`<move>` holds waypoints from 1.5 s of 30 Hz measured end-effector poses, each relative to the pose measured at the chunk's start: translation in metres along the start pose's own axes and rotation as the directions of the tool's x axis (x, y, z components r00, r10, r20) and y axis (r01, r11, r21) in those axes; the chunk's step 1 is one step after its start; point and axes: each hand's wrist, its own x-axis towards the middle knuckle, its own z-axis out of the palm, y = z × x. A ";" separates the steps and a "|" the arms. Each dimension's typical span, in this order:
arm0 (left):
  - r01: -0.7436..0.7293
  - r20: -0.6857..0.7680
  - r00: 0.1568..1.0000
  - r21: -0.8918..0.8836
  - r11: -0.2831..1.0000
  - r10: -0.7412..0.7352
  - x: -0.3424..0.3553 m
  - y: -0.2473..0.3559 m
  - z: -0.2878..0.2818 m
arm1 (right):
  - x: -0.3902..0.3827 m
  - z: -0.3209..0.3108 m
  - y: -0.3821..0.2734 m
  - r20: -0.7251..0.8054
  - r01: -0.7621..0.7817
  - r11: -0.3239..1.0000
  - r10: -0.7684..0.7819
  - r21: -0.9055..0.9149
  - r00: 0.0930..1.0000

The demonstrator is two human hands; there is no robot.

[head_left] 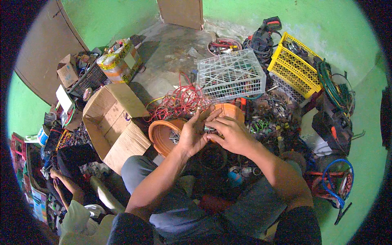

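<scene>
In front of me my left hand (192,136) is turned palm up, its fingers partly stretched. My right hand (230,134) meets it from the right, with thumb and fingers pinched together. Between the two sets of fingertips is a small dark piece, too small and too covered to name. Just left of the hands an orange-brown plastic pot (158,134) lies tilted, with small metal bits (174,136) inside. Behind my right hand stands a second orange pot (230,111), partly hidden by the fingers.
An open cardboard box (107,112) sits left; tangled red wires (179,100) lie beyond the pots. A white crate (232,77) and a yellow crate (294,67) stand behind. Loose scrap parts (273,118) cover the right side. At lower left another person's arm (67,183) reaches into clutter.
</scene>
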 end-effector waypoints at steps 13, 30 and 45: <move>0.017 -0.086 0.996 -0.055 0.998 -0.021 -0.003 -0.002 0.009 | 0.007 0.000 -0.005 -0.023 -0.111 0.978 0.117 0.177 0.993; 0.054 -0.164 0.986 0.121 0.991 -0.033 0.023 -0.020 0.060 | -0.011 -0.065 0.007 -0.199 -0.156 0.700 0.397 0.697 0.896; -0.148 0.157 0.970 0.987 0.062 -0.188 0.082 -0.152 0.063 | -0.142 -0.151 0.083 -0.375 -0.535 0.773 0.634 0.340 0.677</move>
